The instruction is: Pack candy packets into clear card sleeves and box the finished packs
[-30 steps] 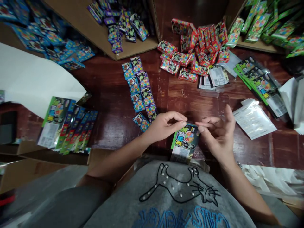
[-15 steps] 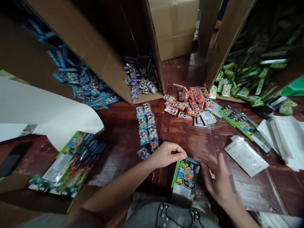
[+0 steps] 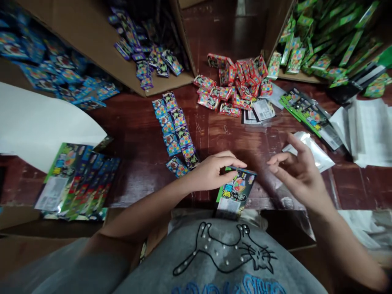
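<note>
Packet: 1 black-and-green packet (image 3: pixel 234 192), at the near edge of the table (image 3: pixel 214 134), before the shirt (image 3: pixel 226 253).
Left hand (image 3: pixel 214 171): thumb and fingers clamped on the packet's top edge.
Right hand (image 3: pixel 301 175): apart from the packet; thumb and forefinger tips close; cannot tell whether they touch.
Columns: 2, comprising 4 blue boxes (image 3: pixel 171 143) and 4 purple boxes (image 3: pixel 183 135).
Red boxes (image 3: pixel 222 93): 1 heap, overlapping.

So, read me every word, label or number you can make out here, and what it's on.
"果", in yellow, on the pack in the left hand; the blue character above looks like "糖", but is blurred.
Blue lettering on the gray shirt: cut off, unreadable.
Red boxes, purple boxes, green boxes, blue boxes: too small or blurred.
</note>
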`<state>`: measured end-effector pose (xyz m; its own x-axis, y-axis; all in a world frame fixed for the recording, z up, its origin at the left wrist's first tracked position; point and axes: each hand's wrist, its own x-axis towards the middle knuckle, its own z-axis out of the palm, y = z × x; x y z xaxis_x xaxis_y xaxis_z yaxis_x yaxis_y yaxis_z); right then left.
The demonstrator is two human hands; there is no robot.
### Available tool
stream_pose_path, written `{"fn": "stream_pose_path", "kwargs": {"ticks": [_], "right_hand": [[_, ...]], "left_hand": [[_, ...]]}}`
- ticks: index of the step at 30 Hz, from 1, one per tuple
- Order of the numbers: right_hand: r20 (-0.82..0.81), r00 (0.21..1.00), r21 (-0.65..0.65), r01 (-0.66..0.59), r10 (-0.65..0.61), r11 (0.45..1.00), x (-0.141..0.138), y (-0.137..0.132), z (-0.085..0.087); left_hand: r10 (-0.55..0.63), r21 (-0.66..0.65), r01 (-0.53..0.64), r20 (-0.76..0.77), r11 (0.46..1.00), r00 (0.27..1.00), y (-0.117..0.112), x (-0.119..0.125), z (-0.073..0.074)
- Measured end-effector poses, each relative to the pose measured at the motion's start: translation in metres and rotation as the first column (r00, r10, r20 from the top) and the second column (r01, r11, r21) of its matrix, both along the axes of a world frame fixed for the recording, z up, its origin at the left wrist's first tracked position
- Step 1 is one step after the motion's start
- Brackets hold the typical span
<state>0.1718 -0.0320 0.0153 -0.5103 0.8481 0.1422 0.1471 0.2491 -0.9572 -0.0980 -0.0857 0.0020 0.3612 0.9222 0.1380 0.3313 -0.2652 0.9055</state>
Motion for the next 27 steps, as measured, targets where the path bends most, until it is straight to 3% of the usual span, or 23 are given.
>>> {"fn": "stream_pose_path", "kwargs": {"ticks": [4, 7, 12, 15, 20, 23, 27], "right_hand": [[0.035, 0.974, -0.18, -0.214, 0.224, 0.96, -0.005, 0.021, 0.018], [0.05, 0.942, -0.23, -0.311, 0.331, 0.922, -0.017, 0.019, 0.021], [0.091, 0.943, -0.24, -0.29, 0.319, 0.926, -0.025, 0.014, 0.017], [0.168, 0.935, -0.218, -0.275, 0.314, 0.936, -0.022, 0.018, 0.021], [0.314, 0.833, -0.281, -0.377, 0.455, 0.883, -0.026, 0.022, 0.029], [0.485, 0.775, -0.189, -0.359, 0.405, 0.914, -0.032, 0.021, 0.025], [0.648, 0.739, 0.122, -0.34, 0.185, 0.932, -0.039, 0.012, 0.017]], "left_hand": [[-0.049, 0.007, 0.049, -0.027, 0.999, 0.998, -0.001, 0.008, 0.0], [0.01, -0.004, -0.01, -0.043, 1.0, 0.999, -0.005, 0.012, -0.002], [0.201, -0.058, -0.199, 0.04, 0.978, 0.979, -0.015, 0.012, -0.009], [0.185, -0.068, -0.18, 0.08, 0.981, 0.979, -0.018, 0.011, -0.01], [0.184, -0.054, -0.181, 0.067, 0.982, 0.981, -0.017, 0.013, -0.008], [0.173, -0.054, -0.17, 0.061, 0.984, 0.983, -0.017, 0.013, -0.006], [0.213, -0.044, -0.212, 0.036, 0.976, 0.976, -0.021, 0.012, -0.006]]}}
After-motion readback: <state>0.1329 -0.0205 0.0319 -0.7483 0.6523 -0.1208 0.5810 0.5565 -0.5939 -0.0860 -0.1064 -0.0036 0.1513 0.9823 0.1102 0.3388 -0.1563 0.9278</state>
